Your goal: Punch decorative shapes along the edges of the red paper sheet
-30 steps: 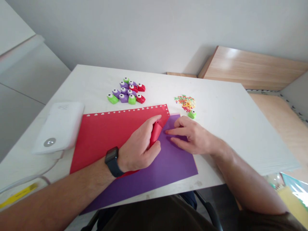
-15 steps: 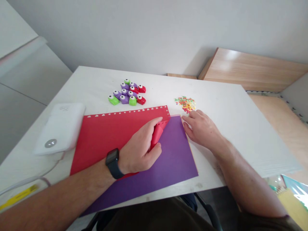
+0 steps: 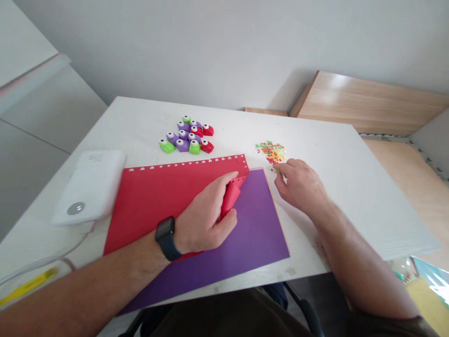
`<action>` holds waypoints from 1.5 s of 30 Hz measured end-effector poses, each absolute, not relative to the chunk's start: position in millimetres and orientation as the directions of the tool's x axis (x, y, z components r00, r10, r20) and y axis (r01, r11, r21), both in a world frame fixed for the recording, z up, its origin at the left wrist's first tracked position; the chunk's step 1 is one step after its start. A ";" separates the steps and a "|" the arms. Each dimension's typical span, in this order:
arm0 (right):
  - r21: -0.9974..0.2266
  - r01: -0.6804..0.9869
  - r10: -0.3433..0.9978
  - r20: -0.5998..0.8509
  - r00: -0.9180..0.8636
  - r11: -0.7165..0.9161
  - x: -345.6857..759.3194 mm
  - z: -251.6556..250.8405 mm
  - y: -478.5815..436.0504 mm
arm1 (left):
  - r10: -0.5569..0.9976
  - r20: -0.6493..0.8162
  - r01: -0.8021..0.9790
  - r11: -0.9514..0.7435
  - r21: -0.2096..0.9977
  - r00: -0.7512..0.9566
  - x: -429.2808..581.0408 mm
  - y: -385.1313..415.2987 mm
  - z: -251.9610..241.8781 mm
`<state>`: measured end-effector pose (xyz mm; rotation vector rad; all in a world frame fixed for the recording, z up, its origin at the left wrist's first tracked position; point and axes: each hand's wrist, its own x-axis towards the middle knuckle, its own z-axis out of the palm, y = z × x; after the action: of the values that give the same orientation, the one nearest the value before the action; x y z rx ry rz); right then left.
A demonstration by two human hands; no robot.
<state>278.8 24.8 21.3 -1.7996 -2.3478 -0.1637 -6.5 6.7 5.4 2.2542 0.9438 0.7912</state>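
My left hand (image 3: 205,215) is closed on the right edge of a red paper sheet (image 3: 157,201) and curls it up off the purple sheet (image 3: 252,234) beneath. The red sheet has a row of small punched holes along its far edge. My right hand (image 3: 301,187) lies right of the purple sheet's far corner. Its fingertips are pinched on a small green paper punch (image 3: 278,171), of which only a sliver shows. A pile of coloured confetti (image 3: 270,150) lies just beyond those fingertips.
Several small green, purple and red punches (image 3: 187,135) are clustered at the back of the white table (image 3: 333,154). A white device (image 3: 89,185) with a cable sits at the left. Wooden boards (image 3: 368,103) lean behind the table on the right.
My right hand left the purple sheet, moved right and away to the green punch by the confetti, and closed on it. My left hand kept its hold on the red sheet.
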 end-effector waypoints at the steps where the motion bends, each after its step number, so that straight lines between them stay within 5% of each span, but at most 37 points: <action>1: -0.030 0.968 0.954 0.179 -0.241 0.250 278.3 21.3 24.4 | 0.759 0.300 0.426 -0.594 0.682 0.577 -6.4 6.7 5.5; 7: 0.046 0.987 0.988 0.018 -0.154 0.153 273.3 22.7 21.4 | 0.753 0.304 0.426 -0.603 0.674 0.584 -5.7 6.7 6.5; 15: -0.053 0.999 0.979 0.205 0.010 0.001 283.0 24.7 26.8 | 0.746 0.316 0.424 -0.615 0.665 0.586 -5.7 5.8 4.6; 21: -0.030 1.000 0.994 0.107 0.011 -0.008 292.8 19.1 33.3 | 0.726 0.341 0.419 -0.644 0.640 0.597 -4.2 4.8 4.2; 30: -0.252 0.960 0.977 0.200 -0.076 0.126 284.7 28.5 28.2 | 0.704 0.287 0.445 -0.658 0.608 0.649 -1.8 4.4 5.1; 45: -0.116 0.991 0.996 0.057 -0.066 0.072 287.6 28.9 28.7 | 0.739 0.337 0.529 -0.661 0.532 0.584 -4.4 12.4 4.1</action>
<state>287.6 28.7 28.9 -2.0601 -2.2080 0.0690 -4.4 12.4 4.1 2.4412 1.0245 0.7698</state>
